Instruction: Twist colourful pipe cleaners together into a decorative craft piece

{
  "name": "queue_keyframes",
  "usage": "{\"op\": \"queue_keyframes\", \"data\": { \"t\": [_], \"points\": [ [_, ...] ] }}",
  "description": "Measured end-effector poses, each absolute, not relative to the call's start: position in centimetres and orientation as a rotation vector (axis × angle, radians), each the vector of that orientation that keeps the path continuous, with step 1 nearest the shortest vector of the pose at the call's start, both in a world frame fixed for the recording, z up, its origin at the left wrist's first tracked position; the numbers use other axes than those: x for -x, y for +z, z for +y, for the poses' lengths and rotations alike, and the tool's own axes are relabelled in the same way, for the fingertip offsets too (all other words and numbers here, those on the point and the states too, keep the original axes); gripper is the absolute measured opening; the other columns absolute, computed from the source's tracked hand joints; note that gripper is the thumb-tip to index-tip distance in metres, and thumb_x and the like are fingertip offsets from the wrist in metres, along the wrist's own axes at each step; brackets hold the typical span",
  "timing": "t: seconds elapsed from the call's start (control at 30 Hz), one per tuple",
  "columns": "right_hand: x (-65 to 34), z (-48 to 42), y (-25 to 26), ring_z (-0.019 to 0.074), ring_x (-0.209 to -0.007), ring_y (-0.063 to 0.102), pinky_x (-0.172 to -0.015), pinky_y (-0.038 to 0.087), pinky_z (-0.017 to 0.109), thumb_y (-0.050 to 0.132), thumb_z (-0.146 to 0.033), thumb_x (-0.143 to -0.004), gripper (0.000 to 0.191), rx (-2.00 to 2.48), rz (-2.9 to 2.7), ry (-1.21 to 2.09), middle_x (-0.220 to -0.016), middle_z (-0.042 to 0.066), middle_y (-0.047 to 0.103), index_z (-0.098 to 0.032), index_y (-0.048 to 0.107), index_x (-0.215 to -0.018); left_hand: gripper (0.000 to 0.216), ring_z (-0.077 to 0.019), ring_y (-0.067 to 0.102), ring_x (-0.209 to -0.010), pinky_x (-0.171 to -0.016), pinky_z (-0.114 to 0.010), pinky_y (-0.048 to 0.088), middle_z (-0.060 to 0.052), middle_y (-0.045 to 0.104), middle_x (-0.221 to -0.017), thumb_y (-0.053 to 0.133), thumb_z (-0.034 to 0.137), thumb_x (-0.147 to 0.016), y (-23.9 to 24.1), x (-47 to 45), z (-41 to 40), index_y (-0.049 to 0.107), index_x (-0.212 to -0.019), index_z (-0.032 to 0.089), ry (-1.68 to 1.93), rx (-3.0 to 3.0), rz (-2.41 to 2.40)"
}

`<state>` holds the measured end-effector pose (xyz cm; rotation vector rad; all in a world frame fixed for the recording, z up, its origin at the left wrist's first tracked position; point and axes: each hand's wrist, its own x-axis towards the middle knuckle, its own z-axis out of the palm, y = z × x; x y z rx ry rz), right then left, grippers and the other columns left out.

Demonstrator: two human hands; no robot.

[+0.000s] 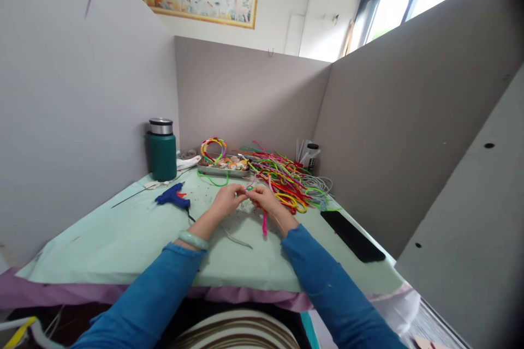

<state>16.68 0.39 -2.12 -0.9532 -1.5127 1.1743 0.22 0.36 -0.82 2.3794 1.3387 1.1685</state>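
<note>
My left hand (228,200) and my right hand (264,199) meet over the middle of the green table cover (123,240), fingers pinched together on a small piece between them. A pink pipe cleaner (264,222) hangs down from my right hand. What the left fingers pinch is too small to name; it sits beside a bit of white fluff (245,206). A pale green bangle (192,240) is on my left wrist. Both sleeves are blue.
A blue glue gun (174,196) lies left of my hands. A green flask (162,149) stands at the back left. A metal tray (223,166) of small pieces, a heap of coloured pipe cleaners (286,177) and a black phone (352,235) sit behind and to the right. Grey partitions enclose the desk.
</note>
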Motion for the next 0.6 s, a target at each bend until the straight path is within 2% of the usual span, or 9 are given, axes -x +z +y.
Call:
{"op": "queue_keyframes", "data": {
  "t": [0.13,0.37,0.6],
  "points": [
    [-16.67,0.29,-1.91,0.0074,-0.045,0.038,-0.044,0.027,0.023,0.069,-0.044,-0.066,0.030,0.904,-1.520,1.130,-0.048,-0.006,0.043,-0.018,0.052,-0.063,0.012,-0.0141,0.057,-0.070,-0.068,-0.024,0.041,-0.003,0.069,-0.081,0.066,0.029,-0.075,-0.49,-0.29,0.09,0.070,-0.077,0.018,1.280,-2.367,1.305],
    [-16.84,-0.15,-1.47,0.0072,-0.043,0.037,-0.044,0.028,0.023,0.068,-0.046,-0.069,0.032,0.832,-1.537,1.137,-0.049,-0.006,0.045,-0.018,0.052,-0.065,0.018,-0.0114,0.053,-0.059,-0.062,-0.023,0.039,0.000,0.066,-0.065,0.063,0.033,-0.077,-0.46,-0.27,-0.02,0.068,-0.074,0.016,1.292,-2.237,1.236],
    [-16.84,-0.10,-1.40,0.0070,-0.043,0.036,-0.043,0.027,0.022,0.070,-0.045,-0.067,0.032,0.823,-1.529,1.151,-0.048,-0.006,0.044,-0.018,0.052,-0.066,0.024,-0.0129,0.055,-0.062,-0.059,-0.023,0.041,-0.003,0.066,-0.066,0.064,0.038,-0.070,-0.82,-0.31,0.66,0.066,-0.070,0.014,1.292,-2.027,1.131]
  ]
}}
